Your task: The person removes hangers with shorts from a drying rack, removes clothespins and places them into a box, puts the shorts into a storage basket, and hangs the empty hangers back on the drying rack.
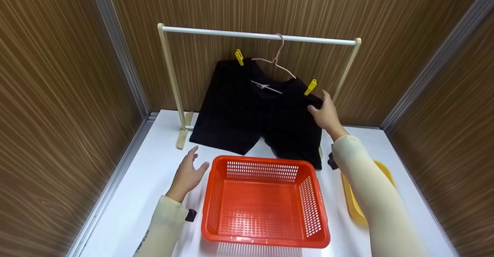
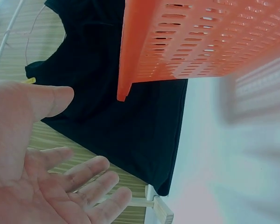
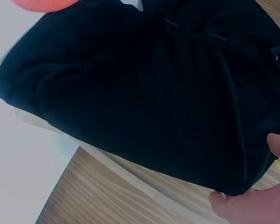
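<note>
Hanging black shorts (image 1: pixel 243 106), upper corner in the right hand (image 1: pixel 328 114)

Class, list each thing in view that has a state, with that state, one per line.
Rack: upright
Hanger: hooked on the rack
Shorts: hanging
Clips: fastened to the shorts
Red basket: upright
Yellow container: partly hidden
Left hand: open, holding nothing
Right hand: gripping the shorts' edge

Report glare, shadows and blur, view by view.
Head: the basket shines on its floor; left wrist: a soft, striped shadow crosses the table, which is washed out toward the bottom; right wrist: the shorts are so dark that folds barely show.
</note>
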{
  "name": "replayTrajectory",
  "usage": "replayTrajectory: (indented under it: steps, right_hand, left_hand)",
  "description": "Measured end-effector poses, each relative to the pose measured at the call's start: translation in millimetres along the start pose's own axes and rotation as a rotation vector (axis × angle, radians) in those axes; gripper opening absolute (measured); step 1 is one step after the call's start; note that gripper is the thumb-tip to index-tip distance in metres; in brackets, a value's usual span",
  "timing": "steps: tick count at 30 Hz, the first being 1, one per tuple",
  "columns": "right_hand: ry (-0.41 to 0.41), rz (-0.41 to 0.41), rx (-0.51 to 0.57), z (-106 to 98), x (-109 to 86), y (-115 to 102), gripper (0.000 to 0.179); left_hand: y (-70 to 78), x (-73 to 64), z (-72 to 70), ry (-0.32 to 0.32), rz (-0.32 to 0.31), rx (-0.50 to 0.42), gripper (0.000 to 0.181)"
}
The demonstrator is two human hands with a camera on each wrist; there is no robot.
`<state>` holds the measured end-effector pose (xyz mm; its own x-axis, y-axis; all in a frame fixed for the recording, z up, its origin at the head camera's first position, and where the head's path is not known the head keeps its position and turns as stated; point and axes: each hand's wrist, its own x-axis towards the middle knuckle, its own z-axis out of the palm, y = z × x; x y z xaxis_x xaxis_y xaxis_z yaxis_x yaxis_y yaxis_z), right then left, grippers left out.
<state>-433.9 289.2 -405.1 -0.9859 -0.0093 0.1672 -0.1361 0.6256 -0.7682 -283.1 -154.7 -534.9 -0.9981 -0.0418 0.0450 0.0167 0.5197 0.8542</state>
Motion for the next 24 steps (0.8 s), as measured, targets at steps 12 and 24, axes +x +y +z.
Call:
replayTrajectory:
  steps: [12,24]
  right_hand:
    - [0.088,-0.139,-0.036,22,-6.6,3,0.047]
    - [0.293,-0.151,0.085,29,-13.8,-6,0.029]
  left_hand:
    - [-0.7,-2.1,0.6,0.019,0.012,-0.049,0.067]
    - [-3.8,-5.7,7.8,0.025,0.039,-0.079,0.058]
